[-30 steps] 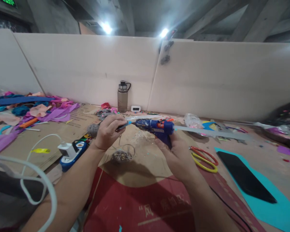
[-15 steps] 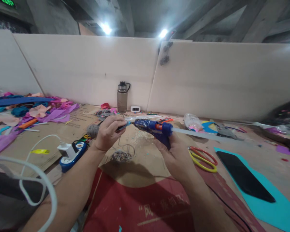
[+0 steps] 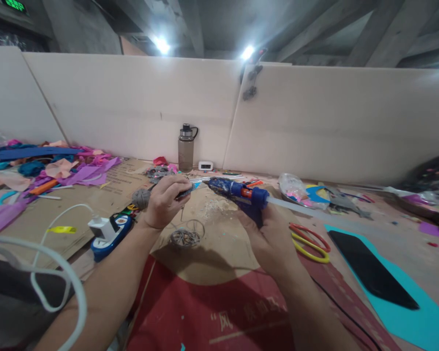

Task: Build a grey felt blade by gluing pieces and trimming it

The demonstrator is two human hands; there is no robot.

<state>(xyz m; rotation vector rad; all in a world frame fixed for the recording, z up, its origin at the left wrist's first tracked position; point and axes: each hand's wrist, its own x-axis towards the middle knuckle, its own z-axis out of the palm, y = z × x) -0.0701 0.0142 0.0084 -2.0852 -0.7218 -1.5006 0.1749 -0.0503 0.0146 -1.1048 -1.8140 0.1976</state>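
My right hand [image 3: 269, 239] is wrapped round the grip of a blue hot glue gun [image 3: 237, 192], with a long translucent glue stick [image 3: 296, 204] sticking out of its back. The gun's nozzle points left, a short gap from a small dark piece with light marks and a light blue end [image 3: 186, 191]. My left hand [image 3: 166, 200] pinches that piece; most of it is hidden by my fingers. Below the hands, a loose tangle of grey cord [image 3: 185, 237] lies on brown cardboard [image 3: 219, 243]. A ball of grey yarn [image 3: 141, 199] sits beside my left hand.
Red-and-yellow-handled scissors [image 3: 310, 243] and a black phone [image 3: 373, 268] on a turquoise sheet [image 3: 435, 321] lie at right. A blue power strip [image 3: 111, 239] with a white plug stands left, near coloured scraps [image 3: 66, 165]. A bottle [image 3: 186, 151] and small white clock [image 3: 205, 166] stand behind.
My right hand has drawn the glue gun slightly right, so its nozzle has come away from the small piece. My left hand has stayed nearly still.
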